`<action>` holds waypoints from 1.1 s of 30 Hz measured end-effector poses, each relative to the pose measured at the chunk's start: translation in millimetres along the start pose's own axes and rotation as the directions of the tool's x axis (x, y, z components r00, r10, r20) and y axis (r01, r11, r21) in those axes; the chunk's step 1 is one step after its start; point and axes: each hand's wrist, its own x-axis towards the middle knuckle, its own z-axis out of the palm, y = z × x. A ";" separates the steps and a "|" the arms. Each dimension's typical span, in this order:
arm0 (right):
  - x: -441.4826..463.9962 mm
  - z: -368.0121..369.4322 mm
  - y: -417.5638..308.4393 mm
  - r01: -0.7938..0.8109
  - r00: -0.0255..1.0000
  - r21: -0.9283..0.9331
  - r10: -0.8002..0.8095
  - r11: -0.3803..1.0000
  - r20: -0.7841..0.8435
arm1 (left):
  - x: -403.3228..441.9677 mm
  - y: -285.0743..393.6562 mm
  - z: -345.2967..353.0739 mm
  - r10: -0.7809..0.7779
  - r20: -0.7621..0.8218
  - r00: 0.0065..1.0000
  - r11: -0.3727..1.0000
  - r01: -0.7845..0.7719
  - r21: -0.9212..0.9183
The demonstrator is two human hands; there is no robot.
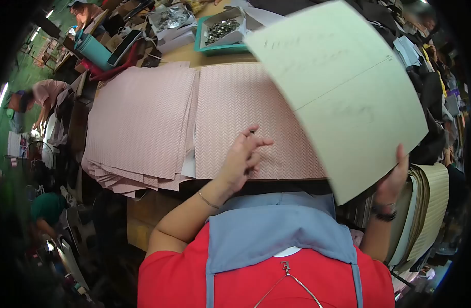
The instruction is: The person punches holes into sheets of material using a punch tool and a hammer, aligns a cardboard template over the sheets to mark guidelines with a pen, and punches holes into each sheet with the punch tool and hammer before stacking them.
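My right hand (393, 177) grips the lower right edge of a large pale green card sheet (343, 97), fingers behind it. The sheet is lifted and tilted, with faint handwriting and a ruled line across it. Under it lies a pink sheet with a woven zigzag pattern (235, 102), its right part hidden by the card. Over this pink sheet is my left hand (243, 156), fingers half bent and apart. A small dark spot shows by its fingertips, too small to name.
To the left is a fanned stack of pink patterned sheets (138, 123). Behind stand a teal tray (222, 50) with a box of small metal pieces (222, 32), and a teal tumbler (94, 50). More layered sheets (425, 210) hang at the right. Other people work at the left.
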 end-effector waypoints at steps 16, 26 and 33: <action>125.6 36.4 95.0 0.053 0.925 -0.552 0.167 0.832 0.341 | 27.6 78.7 -86.8 0.401 -0.197 0.895 0.559 -0.068 0.826; 126.0 47.5 92.5 0.159 0.949 -0.862 0.166 0.481 0.268 | 28.2 94.0 -73.0 0.364 -0.271 0.891 0.250 0.187 0.950; 144.3 52.4 94.1 0.641 0.764 -0.766 -0.134 0.046 0.631 | 33.9 84.7 -85.2 0.402 -0.238 0.884 0.415 0.055 0.908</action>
